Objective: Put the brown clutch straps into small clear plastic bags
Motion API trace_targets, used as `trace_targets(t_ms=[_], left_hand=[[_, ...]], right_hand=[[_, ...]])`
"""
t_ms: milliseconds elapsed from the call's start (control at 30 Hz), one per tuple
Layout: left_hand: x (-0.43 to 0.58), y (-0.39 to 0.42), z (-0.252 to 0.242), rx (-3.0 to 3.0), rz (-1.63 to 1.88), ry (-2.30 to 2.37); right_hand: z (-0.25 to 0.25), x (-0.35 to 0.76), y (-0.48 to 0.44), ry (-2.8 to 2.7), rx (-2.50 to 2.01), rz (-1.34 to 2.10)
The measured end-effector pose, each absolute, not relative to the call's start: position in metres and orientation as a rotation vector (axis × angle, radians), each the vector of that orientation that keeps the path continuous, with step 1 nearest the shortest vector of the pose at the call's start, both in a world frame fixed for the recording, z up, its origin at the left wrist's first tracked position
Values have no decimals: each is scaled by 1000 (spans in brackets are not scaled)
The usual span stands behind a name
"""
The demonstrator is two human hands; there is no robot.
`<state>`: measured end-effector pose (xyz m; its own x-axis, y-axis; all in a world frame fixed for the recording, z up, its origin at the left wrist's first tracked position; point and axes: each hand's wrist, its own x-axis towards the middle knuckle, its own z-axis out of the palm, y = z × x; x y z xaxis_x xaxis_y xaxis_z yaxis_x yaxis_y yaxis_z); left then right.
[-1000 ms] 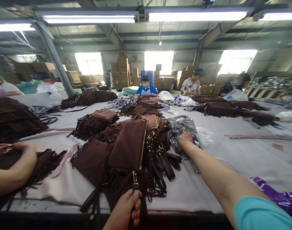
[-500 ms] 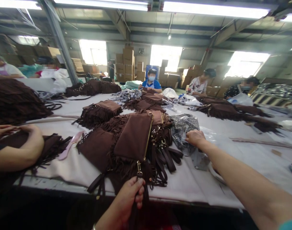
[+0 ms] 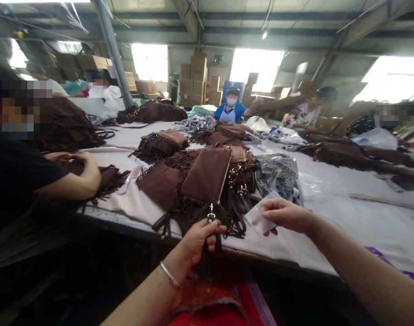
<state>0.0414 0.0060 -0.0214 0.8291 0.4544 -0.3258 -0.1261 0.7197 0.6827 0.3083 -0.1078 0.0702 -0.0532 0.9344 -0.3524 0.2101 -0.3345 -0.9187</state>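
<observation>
My left hand [image 3: 202, 237] is closed on a dark brown wrist strap [image 3: 207, 258] at the table's front edge. A gold clasp [image 3: 211, 211] joins that strap to a flat brown zip pouch [image 3: 207, 174], which lies on top of a pile of fringed brown bags [image 3: 162, 183]. Between the thumb and fingers of my right hand [image 3: 286, 216] is a small clear plastic bag [image 3: 261, 213], held above the table right of the pile. Behind it sits a bag of black-and-white speckled material [image 3: 278, 174]. More dark straps [image 3: 237, 215] with gold clasps hang from the pile's right side.
A co-worker's arm [image 3: 74, 181] rests over fringed brown goods at the left, near a pink comb [image 3: 130, 179]. Other fringed bags [image 3: 164, 144] stand further back on the white-covered table [image 3: 325, 226]. Several people sit across it. A metal post [image 3: 113, 54] rises behind.
My right hand has drawn back from the speckled bag towards me, now with a small clear plastic bag in it. The view has shifted left. My left hand keeps the strap.
</observation>
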Motion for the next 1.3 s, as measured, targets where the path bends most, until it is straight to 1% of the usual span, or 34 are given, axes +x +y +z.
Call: trace_targets(t_ms=[67,133,200,267,367,433,500,600,733,800,933,1100,1167,1300], left_hand=[[39,5,-16,688,302,452],[35,2,-15,697,265,398],[32,0,-17,751,249,381],[29,-2,-22,829,269,432],[27,-4,-31,869,350,553],[29,-5,-36,847,397,585],[32,-6,-39,846,421,582],[39,-9,-38,886,433,589],[40,-17,-31,989,376,671],[32,-23,-28,1037,304,730],[0,-32,-23,1030,191,767],[-26,-25,-9,1092,156,630],[-20,-16,-3,1058,229,621],[9,-6,4,995,490,708]], right_hand=[[62,270,-103,-1284,-1476,1673],[55,242,-93,-1383,-1506,1768],[48,227,-80,-1466,-1594,1705],[40,222,-69,-1451,-1665,1513],[21,219,-65,-1117,-1612,1205],[6,211,-74,-769,-1488,1161],[-9,197,-89,-554,-1383,1233],[-23,177,-105,-554,-1385,1257],[-20,173,-103,-595,-1526,991],[-16,180,-100,-627,-1579,918],[-19,190,-107,-675,-1651,909],[-34,183,-125,-642,-1622,1049],[-37,178,-130,-692,-1607,1069],[-40,171,-140,-787,-1613,1094]])
